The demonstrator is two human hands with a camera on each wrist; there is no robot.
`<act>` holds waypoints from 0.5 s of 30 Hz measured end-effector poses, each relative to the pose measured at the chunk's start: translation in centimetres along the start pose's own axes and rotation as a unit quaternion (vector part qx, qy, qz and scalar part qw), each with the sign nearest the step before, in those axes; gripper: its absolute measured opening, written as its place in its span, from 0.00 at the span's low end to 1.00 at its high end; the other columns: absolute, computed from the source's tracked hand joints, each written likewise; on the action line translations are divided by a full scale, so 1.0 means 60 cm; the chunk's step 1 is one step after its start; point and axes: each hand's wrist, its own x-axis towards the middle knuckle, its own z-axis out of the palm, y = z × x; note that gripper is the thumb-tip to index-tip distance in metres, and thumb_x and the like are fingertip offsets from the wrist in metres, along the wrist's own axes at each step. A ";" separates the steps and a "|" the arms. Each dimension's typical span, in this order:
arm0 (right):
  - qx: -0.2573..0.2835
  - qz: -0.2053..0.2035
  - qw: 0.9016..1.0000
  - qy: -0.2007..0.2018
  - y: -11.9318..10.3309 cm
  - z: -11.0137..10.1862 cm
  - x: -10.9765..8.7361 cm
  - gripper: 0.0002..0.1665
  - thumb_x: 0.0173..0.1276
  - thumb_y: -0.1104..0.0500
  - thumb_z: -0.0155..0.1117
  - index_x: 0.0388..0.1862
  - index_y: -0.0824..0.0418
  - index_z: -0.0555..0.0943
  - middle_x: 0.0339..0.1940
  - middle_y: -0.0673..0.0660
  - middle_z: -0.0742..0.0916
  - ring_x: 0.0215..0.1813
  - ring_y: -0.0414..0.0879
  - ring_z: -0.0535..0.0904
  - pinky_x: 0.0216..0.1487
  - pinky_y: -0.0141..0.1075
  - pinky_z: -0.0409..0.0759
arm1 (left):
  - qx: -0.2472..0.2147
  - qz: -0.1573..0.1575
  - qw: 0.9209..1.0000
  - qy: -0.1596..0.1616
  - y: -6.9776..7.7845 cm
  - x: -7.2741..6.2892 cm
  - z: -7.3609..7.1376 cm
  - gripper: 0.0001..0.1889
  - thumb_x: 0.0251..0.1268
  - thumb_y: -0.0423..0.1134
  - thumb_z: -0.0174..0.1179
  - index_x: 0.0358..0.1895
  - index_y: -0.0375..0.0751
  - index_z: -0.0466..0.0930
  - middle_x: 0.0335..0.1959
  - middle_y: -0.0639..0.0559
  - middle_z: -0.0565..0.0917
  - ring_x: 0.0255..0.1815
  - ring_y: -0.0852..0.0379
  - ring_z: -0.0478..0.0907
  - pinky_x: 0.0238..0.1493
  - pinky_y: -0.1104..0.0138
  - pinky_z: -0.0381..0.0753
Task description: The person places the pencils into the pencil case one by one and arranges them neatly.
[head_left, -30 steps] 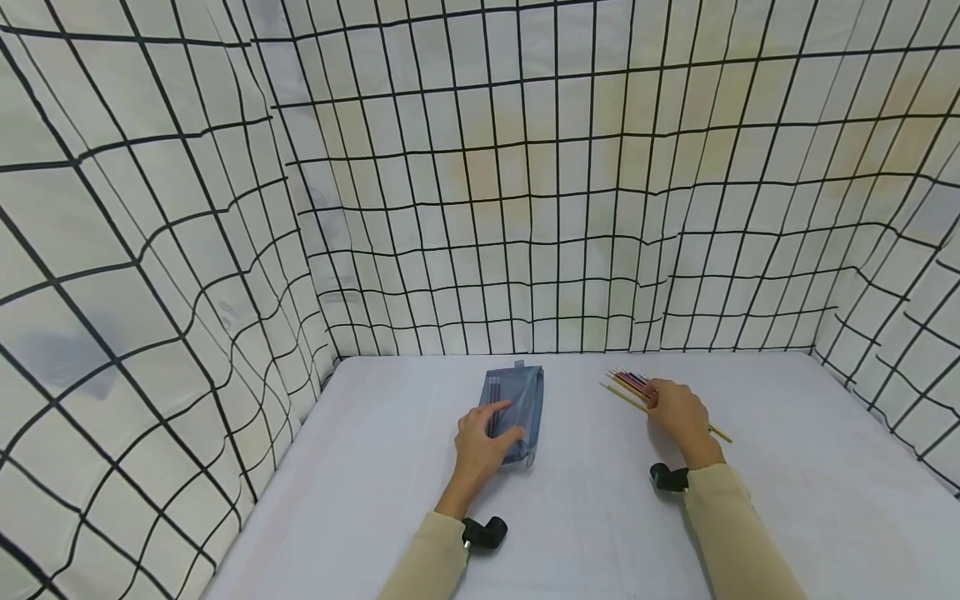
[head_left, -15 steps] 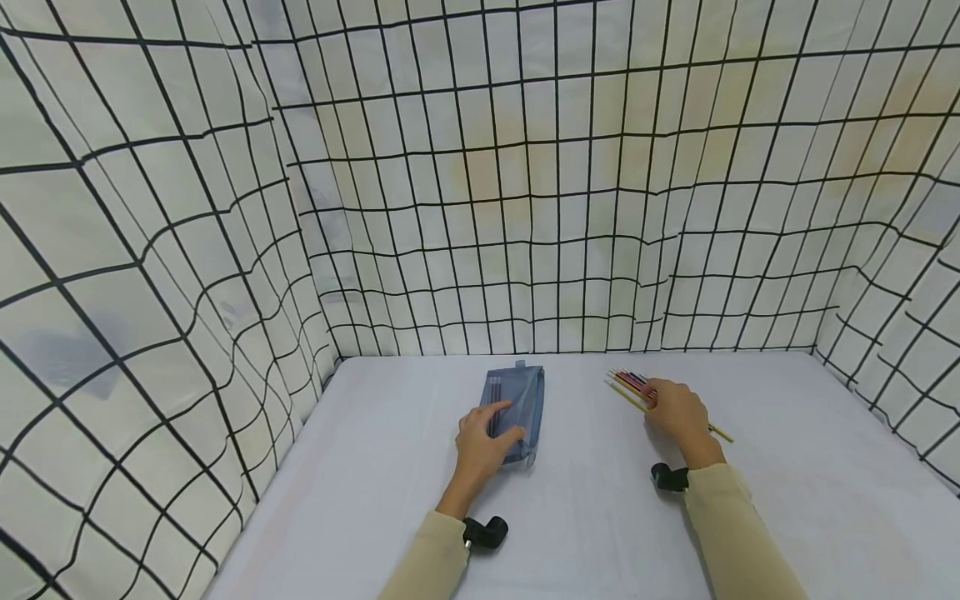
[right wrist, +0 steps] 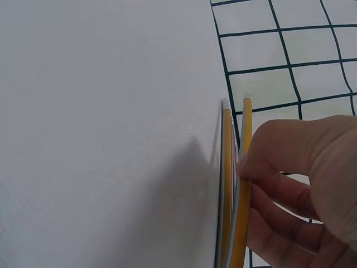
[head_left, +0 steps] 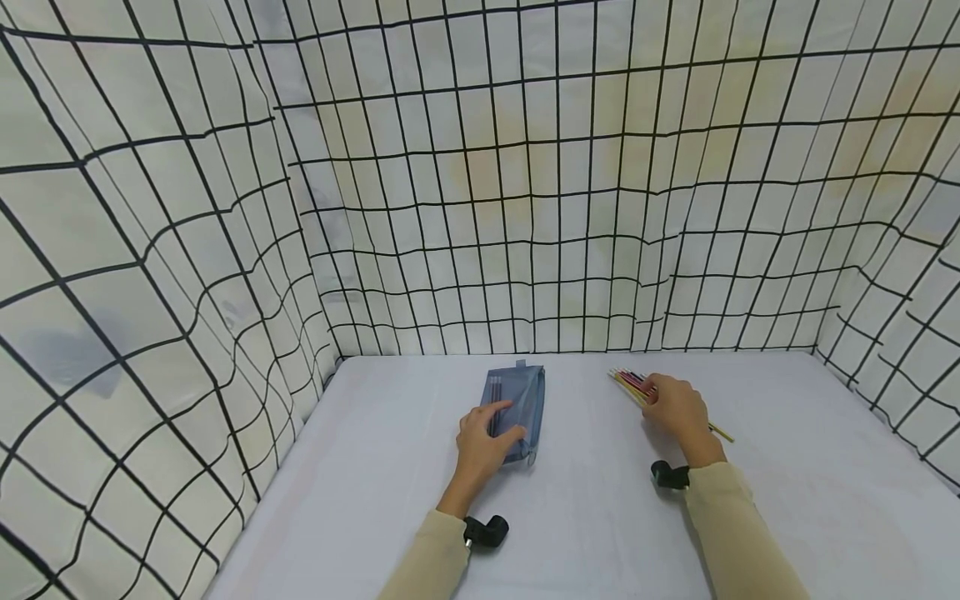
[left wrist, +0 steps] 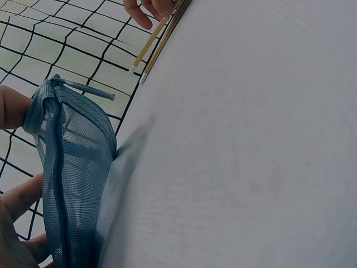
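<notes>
A blue mesh zippered pencil case lies on the white table, with a few pencils showing through its left side. My left hand rests on the case's near half, thumb and fingers spread apart. In the left wrist view the case has the thumb at its upper end and other fingers beside it. To the right, my right hand pinches a yellow pencil between thumb and fingers. Several other pencils, red, dark and yellow, lie beside it, partly hidden by the hand.
White cloth covers the table. A white backdrop with black netting stands behind the table and along both sides. Each wrist carries a black camera, such as the left camera.
The yellow pencil's far tip has shifted right, closing up against the other pencils. My right hand has hardly moved, and the left hand and the case stay where they were.
</notes>
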 end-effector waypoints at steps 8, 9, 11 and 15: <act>0.051 0.000 0.999 0.004 -0.001 -0.003 0.001 0.21 0.61 0.63 0.66 0.54 0.63 0.81 0.36 0.57 0.86 0.32 0.48 0.77 0.29 0.36 0.70 | 0.001 0.004 1.000 -0.001 -0.001 0.001 0.001 0.29 0.56 0.54 0.66 0.64 0.56 0.81 0.70 0.42 0.73 0.73 0.40 0.62 0.69 0.34 0.59; 0.060 0.001 0.998 0.005 0.000 -0.003 0.002 0.21 0.61 0.63 0.66 0.55 0.62 0.81 0.37 0.57 0.86 0.33 0.48 0.78 0.29 0.36 0.71 | 0.001 0.005 1.000 -0.001 -0.001 0.001 0.001 0.29 0.56 0.54 0.66 0.64 0.56 0.81 0.70 0.42 0.74 0.73 0.40 0.62 0.70 0.34 0.59; 0.080 0.007 0.997 0.004 0.000 -0.002 0.003 0.22 0.62 0.62 0.66 0.56 0.62 0.81 0.40 0.59 0.87 0.34 0.48 0.78 0.30 0.35 0.72 | 0.002 0.007 1.000 0.000 -0.001 0.001 0.001 0.29 0.56 0.54 0.66 0.64 0.56 0.81 0.70 0.42 0.74 0.73 0.40 0.62 0.70 0.34 0.59; 0.117 0.017 0.993 0.006 0.001 -0.001 0.006 0.22 0.63 0.61 0.66 0.57 0.62 0.81 0.43 0.60 0.88 0.36 0.49 0.79 0.31 0.35 0.73 | 0.001 0.007 1.000 0.000 -0.001 0.002 0.001 0.29 0.56 0.54 0.66 0.64 0.56 0.81 0.71 0.43 0.74 0.74 0.40 0.62 0.70 0.35 0.58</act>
